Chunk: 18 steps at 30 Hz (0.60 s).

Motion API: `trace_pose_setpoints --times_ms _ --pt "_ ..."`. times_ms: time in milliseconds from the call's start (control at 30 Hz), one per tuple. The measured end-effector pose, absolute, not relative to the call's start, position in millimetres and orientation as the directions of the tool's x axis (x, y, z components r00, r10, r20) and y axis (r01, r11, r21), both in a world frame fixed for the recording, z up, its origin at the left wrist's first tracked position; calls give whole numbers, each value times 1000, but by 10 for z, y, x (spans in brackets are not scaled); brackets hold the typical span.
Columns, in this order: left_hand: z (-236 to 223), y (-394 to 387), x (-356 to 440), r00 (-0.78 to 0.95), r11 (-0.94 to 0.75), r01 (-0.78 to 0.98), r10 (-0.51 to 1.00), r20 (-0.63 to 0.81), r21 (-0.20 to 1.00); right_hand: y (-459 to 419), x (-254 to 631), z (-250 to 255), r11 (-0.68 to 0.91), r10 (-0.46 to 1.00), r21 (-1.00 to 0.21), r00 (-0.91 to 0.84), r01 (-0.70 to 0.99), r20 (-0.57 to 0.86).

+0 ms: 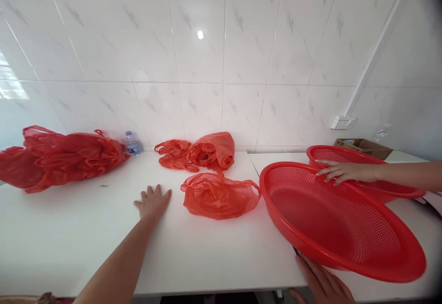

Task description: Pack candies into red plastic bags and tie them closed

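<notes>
My left hand (152, 203) lies palm down on the white table with its fingers spread and nothing in it. Just right of it rests a crumpled red plastic bag (219, 198), apart from the fingers. At the table's front edge, my right hand (324, 282) has its fingers stretched out, close under the near side of a large red plastic basket (311, 212). That basket is tilted, its far side against a second red basket (366, 157) behind it. The basket hides part of my right hand's surroundings, so contact between them is unclear.
Another person's hand (348, 173) reaches in from the right over the baskets. Red bags (210, 152) lie by the wall, with a bigger heap of red bags (72, 157) at left. A water bottle (132, 144) and a cardboard box (366, 148) stand at the back.
</notes>
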<state>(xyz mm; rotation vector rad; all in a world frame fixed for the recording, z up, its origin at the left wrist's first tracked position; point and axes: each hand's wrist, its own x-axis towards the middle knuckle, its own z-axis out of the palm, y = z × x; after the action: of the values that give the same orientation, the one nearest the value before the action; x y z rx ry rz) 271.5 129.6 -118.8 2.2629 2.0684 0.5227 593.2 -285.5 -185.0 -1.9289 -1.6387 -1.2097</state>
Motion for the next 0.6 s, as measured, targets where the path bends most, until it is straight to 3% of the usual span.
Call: trace_pose_setpoints --times_ms 600 --pt "-1109 1195 2681 142 -175 964 975 171 198 -2895 5843 -1893 -307 602 160 62 938 796"
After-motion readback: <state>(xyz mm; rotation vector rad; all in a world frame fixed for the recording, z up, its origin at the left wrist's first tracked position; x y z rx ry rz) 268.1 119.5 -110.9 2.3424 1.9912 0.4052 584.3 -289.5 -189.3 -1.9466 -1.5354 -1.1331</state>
